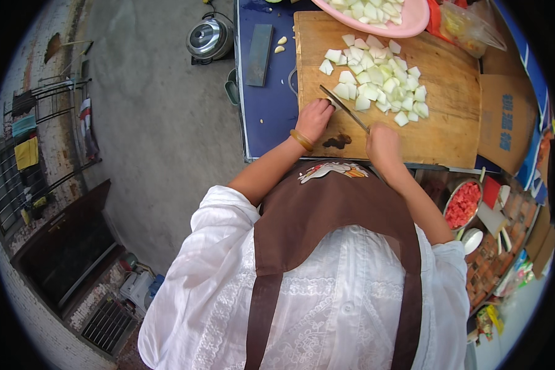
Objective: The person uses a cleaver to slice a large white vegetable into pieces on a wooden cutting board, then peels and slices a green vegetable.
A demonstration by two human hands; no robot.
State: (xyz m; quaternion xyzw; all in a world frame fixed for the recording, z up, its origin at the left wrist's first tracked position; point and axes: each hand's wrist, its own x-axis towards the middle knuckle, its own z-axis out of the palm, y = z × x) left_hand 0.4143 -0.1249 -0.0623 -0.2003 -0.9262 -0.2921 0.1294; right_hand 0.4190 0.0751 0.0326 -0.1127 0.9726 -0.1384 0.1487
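Observation:
My right hand [383,144] grips a kitchen knife [344,109] by its handle, the blade seen from above as a narrow edge slanting over a wooden cutting board [448,88]. Close to the blade's left side, my left hand [315,118], with a bangle at the wrist, has its fingers curled on a small pale piece, mostly hidden. Beyond the knife lies a heap of pale green-white vegetable chunks [379,76]. A pink plastic basin [414,23] holding more such chunks overlaps the board's far edge.
On the blue tabletop [270,125] left of the board lie a sharpening stone [259,55] and garlic cloves [280,49]. Bagged food [467,27] and a cardboard box [508,115] stand right of the board. A bowl of chopped red food [463,206] sits at lower right.

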